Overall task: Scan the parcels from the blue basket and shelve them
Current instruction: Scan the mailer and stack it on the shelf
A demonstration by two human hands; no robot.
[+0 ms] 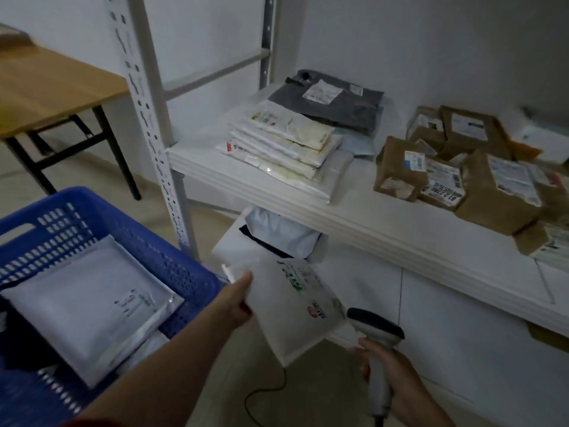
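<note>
The white metal shelf board [354,212] carries a stack of flat white plastic mailers [283,149] near its left end. A dark grey plastic mailing bag [335,101] lies right behind the stack, and a cluster of brown paper-wrapped parcels [462,177] sits to the right. A thin black cable [283,377] lies on the pale floor [215,383] below.

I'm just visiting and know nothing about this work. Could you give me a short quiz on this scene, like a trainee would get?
1. True or false: the left hand holds the white padded envelope with green and red print.
2. The right hand grips: A) a grey handheld barcode scanner, B) scissors, C) a tape roll?
3. Fill in: on the white metal shelf, the brown cardboard parcels lie to the ___ of the stack of white flat mailers.
Key: 1 true; 2 A; 3 right.
</note>
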